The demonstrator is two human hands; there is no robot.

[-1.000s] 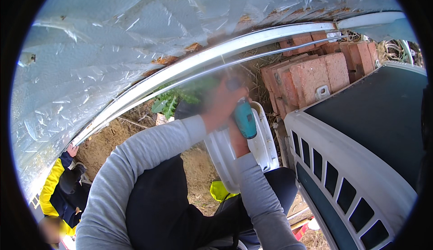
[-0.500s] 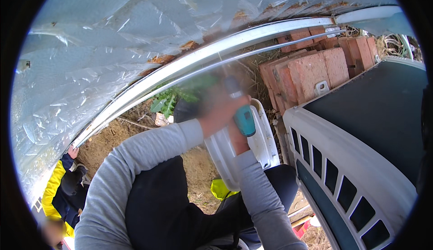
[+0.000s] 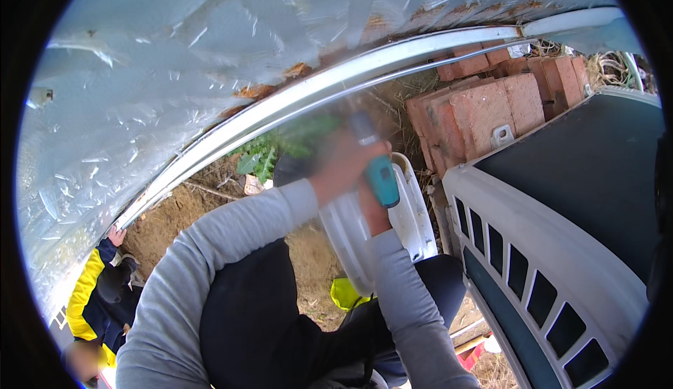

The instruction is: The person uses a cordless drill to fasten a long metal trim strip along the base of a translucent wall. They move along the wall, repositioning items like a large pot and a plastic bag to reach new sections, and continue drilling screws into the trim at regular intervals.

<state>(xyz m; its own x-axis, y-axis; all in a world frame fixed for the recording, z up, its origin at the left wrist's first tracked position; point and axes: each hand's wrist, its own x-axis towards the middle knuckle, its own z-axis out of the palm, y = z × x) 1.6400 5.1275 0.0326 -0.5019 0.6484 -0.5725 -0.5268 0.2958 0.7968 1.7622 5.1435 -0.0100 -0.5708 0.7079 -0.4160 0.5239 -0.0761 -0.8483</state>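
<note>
A teal and dark cordless drill (image 3: 382, 180) points up and away from me toward the long white metal rail (image 3: 329, 80). My right hand (image 3: 373, 209) is closed round its handle, partly hidden below the teal body. My left hand (image 3: 343, 166) lies across the drill from the left, closed against it, though its outline is smeared. The drill's front end is blurred, and I cannot make out what its tip touches. Just beneath my hands are white plastic buckets or tubs (image 3: 413, 217).
Corrugated grey sheeting (image 3: 175, 52) hangs over the rail. Stacked red bricks (image 3: 484, 115) stand at the far right, beside a white louvred unit (image 3: 547, 263). Green leaves (image 3: 263, 161) grow left of my hands. Another person in yellow and navy (image 3: 98, 291) touches the rail at far left.
The view has shifted very slightly. Both hands stay on the drill in nearly the same place, and its dark front end looks a little nearer the rail.
</note>
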